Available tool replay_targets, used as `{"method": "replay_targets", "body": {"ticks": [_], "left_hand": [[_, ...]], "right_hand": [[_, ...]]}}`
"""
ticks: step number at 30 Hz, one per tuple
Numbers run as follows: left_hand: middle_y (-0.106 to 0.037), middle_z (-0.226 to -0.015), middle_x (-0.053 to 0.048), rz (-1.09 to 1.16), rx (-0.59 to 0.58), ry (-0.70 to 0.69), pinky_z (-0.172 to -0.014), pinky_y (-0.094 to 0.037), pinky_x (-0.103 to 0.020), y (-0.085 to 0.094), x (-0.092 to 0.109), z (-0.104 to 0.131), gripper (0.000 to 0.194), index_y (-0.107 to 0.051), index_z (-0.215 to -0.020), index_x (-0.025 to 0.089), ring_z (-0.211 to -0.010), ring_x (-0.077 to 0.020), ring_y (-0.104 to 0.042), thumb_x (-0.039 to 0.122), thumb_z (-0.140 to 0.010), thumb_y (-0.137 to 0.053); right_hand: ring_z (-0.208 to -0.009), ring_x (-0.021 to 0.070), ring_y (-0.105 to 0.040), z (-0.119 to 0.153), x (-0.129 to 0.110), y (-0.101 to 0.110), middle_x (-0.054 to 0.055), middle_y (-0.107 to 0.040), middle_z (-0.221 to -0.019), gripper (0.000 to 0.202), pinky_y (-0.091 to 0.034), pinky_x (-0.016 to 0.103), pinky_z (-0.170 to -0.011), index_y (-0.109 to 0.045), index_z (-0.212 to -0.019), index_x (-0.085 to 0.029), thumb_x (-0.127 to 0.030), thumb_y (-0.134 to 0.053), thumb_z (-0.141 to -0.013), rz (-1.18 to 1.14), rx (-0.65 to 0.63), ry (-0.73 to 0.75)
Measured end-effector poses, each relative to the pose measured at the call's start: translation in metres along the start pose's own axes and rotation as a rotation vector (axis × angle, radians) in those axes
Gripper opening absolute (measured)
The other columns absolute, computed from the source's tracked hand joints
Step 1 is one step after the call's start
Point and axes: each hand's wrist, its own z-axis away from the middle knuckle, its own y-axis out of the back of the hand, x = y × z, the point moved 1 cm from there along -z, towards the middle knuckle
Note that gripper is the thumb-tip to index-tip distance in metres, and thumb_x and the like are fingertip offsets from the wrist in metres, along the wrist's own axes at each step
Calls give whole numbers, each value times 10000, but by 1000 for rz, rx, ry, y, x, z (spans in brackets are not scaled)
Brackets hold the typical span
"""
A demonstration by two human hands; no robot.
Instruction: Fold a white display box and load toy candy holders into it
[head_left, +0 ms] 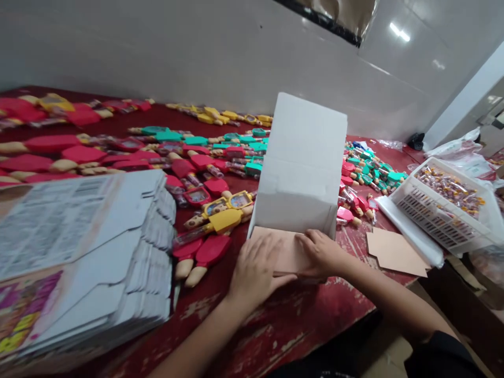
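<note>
A white cardboard box lies on its side on the red table, its open end toward me. Both hands rest on its brown inner flap, which lies flat on the table. My left hand presses palm-down on the flap's near left part. My right hand presses on the flap's right side, fingers pointing left. Neither hand grips anything.
A tall stack of flat unfolded cartons fills the near left. Rows of red, teal and yellow popsicle-shaped toys cover the table behind. A white basket of candies and a brown card piece lie on the right.
</note>
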Motion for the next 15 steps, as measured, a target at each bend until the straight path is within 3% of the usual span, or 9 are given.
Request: {"method": "replay_targets", "body": {"ticks": [3, 5, 7, 11, 15], "left_hand": [[-367, -1401, -331, -26, -175, -22, -1056, -331, -573, 8, 6, -9, 1168, -497, -1340, 26, -1289, -476, -384, 692, -430, -800], [-310, -1415, -360, -60, -294, -11, -1080, -301, -585, 7, 11, -8, 1231, -455, -1359, -9, -1313, -501, -327, 607, -375, -864], [-308, -1418, -355, -112, -399, 5, -1086, -300, -582, 4, 16, 0, 1141, -433, -1374, -7, -1313, -496, -327, 479, -447, -888], [-405, -1387, -292, -128, -584, -30, -1034, -421, -489, -10, 22, 25, 716, -470, -1361, 39, -1275, -401, -438, 265, -732, -726], [-411, -1388, -277, -75, -593, -26, -1036, -432, -468, -20, 24, 30, 601, -488, -1349, 42, -1276, -378, -446, 232, -800, -645]], "right_hand": [[-1107, 336, -475, 6, -10, -9, 223, -486, -1236, 1059, -435, 457, -960, -384, -1378, -22, -634, -743, -591, 41, -3, -52], [-1121, 356, -462, 9, -14, -16, 234, -486, -1238, 1096, -416, 486, -976, -407, -1365, -20, -673, -745, -552, 83, 10, -50], [-1173, 374, -427, 13, -15, -27, 246, -475, -1270, 1083, -369, 503, -1032, -447, -1344, -21, -662, -768, -532, 110, 45, -33], [-1176, 359, -446, 21, -20, -54, 241, -515, -1264, 903, -396, 469, -1035, -496, -1308, 6, -548, -749, -641, 86, 14, -17], [-1115, 353, -504, 19, -30, -69, 264, -543, -1231, 864, -459, 461, -977, -462, -1330, 48, -491, -716, -704, 68, -39, -117]]}}
